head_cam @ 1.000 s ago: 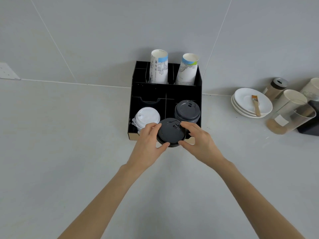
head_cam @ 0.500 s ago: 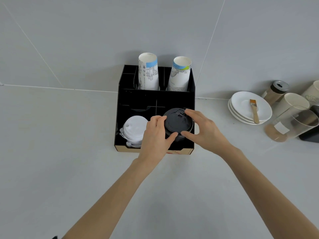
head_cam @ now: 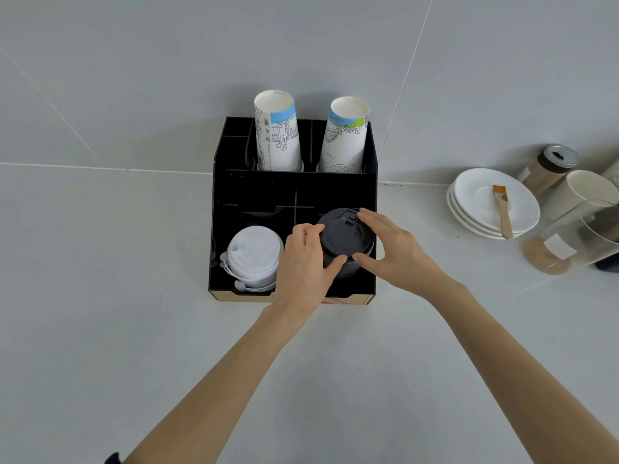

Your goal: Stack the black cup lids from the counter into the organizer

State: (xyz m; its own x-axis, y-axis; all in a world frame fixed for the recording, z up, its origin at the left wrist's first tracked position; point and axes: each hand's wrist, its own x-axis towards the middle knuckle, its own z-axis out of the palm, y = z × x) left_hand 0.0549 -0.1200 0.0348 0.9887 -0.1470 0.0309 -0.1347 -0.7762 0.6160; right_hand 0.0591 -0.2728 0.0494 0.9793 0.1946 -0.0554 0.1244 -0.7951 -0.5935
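Now the black lid (head_cam: 345, 236) sits over the front-right compartment of the organizer (head_cam: 294, 185), on top of the dark lid stack there; a second ago it was held out in front of the organizer's front edge, half a second ago just coming over the slot. Judgement: placement nearly done, seating/aligning step, release pending.

Left hand (head_cam: 306, 262): fingers curled partway around the lid's left rim, thumb on the near edge, gripping the lid. Right hand (head_cam: 398, 252): fingers spread fairly wide, index tip on the far top edge by the sip tab, thumb on the near rim, also pinching the lid. Neither has let go.

White lids (head_cam: 254, 254) are stacked in the front-left compartment, just beside the left hand, not touched. Two paper cup stacks (head_cam: 278, 135) stand upright in the back row. No loose black lids show on the counter (head_cam: 100, 329) in view, so this may be the last one, can't confirm. Plates with a brush (head_cam: 502, 209) and jars sit well apart at right.
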